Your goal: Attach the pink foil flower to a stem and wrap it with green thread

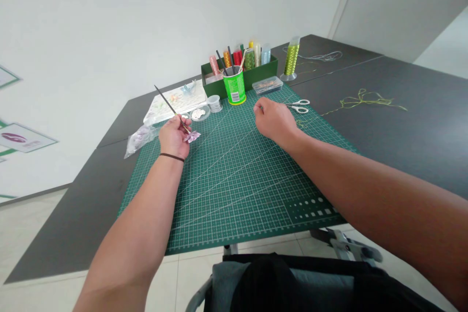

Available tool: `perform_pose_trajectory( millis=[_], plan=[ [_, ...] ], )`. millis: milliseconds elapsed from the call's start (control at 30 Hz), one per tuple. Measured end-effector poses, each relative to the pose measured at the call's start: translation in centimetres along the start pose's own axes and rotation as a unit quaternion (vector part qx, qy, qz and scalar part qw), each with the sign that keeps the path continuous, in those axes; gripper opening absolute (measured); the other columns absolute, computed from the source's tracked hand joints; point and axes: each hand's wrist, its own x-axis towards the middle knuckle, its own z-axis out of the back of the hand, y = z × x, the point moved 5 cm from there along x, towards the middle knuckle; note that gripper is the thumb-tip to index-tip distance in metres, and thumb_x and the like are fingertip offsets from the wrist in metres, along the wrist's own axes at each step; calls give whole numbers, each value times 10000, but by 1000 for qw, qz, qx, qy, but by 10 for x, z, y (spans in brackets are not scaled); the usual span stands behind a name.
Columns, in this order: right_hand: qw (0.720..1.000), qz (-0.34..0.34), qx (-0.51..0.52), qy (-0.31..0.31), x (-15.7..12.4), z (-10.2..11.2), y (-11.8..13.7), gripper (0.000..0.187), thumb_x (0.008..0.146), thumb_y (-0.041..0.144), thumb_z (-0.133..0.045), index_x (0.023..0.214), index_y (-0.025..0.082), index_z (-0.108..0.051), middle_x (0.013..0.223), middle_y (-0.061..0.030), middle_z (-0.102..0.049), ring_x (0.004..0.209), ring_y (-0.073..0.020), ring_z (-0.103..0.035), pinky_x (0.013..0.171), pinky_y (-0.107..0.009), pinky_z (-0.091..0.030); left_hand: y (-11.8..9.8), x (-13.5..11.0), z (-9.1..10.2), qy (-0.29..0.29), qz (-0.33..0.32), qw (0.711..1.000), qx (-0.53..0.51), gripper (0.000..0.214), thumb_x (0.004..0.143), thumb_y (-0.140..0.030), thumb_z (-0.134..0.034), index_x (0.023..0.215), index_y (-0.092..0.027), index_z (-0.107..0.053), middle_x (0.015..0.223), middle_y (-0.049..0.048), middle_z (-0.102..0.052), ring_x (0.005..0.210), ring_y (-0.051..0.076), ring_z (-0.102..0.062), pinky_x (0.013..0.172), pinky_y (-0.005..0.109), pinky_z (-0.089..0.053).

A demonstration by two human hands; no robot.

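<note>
My left hand (174, 137) is closed round a thin dark stick (166, 100), which slants up to the left. A pale purple flower (192, 137) sits at the stick's lower end, beside my fingers. Over the right part of the green cutting mat (226, 175), my right hand (274, 118) has its fingers curled together in a pinch. Whatever it grips, if anything, is hidden or too thin to make out. White-handled scissors (300, 106) lie just beyond that hand, their blades partly covered by it. Fine yellow-green thread (365, 100) trails across the table at the right.
A green tub (234, 87) with sticks stands before a dark green box (258, 74) of thread spools. Nearby are a clear case (267, 85), a yellow-green spool (291, 60), a small white reel (214, 103), a round dish (200, 113), a white board (175, 100) and a plastic bag (140, 139).
</note>
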Motion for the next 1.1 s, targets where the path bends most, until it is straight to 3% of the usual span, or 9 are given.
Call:
perform_pose_trajectory(
  millis=[133, 267, 400, 500, 633, 800, 900, 1000, 1100],
  plan=[
    [999, -30, -28, -11, 7, -2, -13, 286, 953, 211, -431, 1022, 157, -703, 989, -186, -703, 951, -332, -649, 827, -467, -476, 1, -9, -7, 20, -12, 997, 68, 207, 915, -116, -612, 712, -153, -603, 597, -28, -583, 529, 88, -594, 497, 198, -410],
    [994, -12, -59, -87, 2, 1, -9, 397, 869, 184, -493, 1210, 83, -672, 1325, -264, -584, 1289, -439, -506, 1048, -660, -364, 2, -22, -20, 83, -56, 982, 162, 203, 927, -112, -594, 732, -137, -643, 613, -12, -616, 549, 83, -615, 543, 198, -417],
    [978, 135, -33, -158, -18, 18, 25, 589, 881, 228, -490, 1468, 190, -506, 1595, -170, -381, 1525, -406, -245, 1187, -697, -166, 1, -38, -30, 144, -116, 951, 249, 191, 924, -125, -611, 739, -158, -643, 626, -10, -636, 574, 92, -622, 577, 220, -435],
    [952, 251, 43, -170, -33, 25, 45, 565, 930, 273, -426, 1493, 255, -470, 1632, -105, -359, 1557, -357, -213, 1227, -672, -110, 0, -49, -36, 173, -145, 927, 298, 174, 933, -154, -614, 761, -174, -638, 646, -5, -654, 628, 110, -649, 623, 239, -472],
    [918, 323, 188, -132, -38, 11, 48, 465, 1002, 364, -348, 1418, 259, -530, 1555, -108, -475, 1500, -311, -357, 1233, -617, -213, 0, -64, -43, 210, -154, 907, 331, 127, 935, -172, -621, 811, -183, -645, 671, -8, -669, 650, 121, -659, 635, 250, -490],
    [910, 224, 350, 9, -33, -22, 49, 438, 1014, 448, -418, 1380, 226, -515, 1425, -141, -592, 1359, -265, -527, 1149, -509, -410, 3, -78, -51, 251, -123, 912, 300, 141, 905, -136, -673, 771, -176, -652, 655, -2, -660, 600, 115, -623, 559, 227, -455],
    [895, 169, 395, 125, -37, -36, 57, 419, 1011, 433, -462, 1362, 208, -496, 1121, -95, -709, 1071, -232, -676, 982, -443, -531, 7, -80, -51, 263, -105, 918, 276, 111, 874, -186, -741, 781, -176, -681, 610, -2, -644, 529, 112, -571, 496, 226, -418],
    [900, 108, 390, 162, -40, -40, 56, 376, 1020, 392, -453, 1343, 200, -468, 856, -10, -678, 713, -171, -651, 734, -356, -541, 9, -80, -50, 279, -111, 914, 272, 114, 871, -221, -752, 788, -180, -686, 604, -1, -647, 529, 115, -569, 492, 226, -418],
    [920, 73, 360, 137, -38, -37, 52, 243, 1024, 359, -431, 1190, 203, -517, 708, 38, -602, 595, -141, -551, 596, -296, -445, 8, -80, -50, 279, -133, 909, 281, 105, 888, -219, -722, 801, -182, -677, 646, -1, -667, 575, 118, -598, 516, 222, -433]
  ],
)
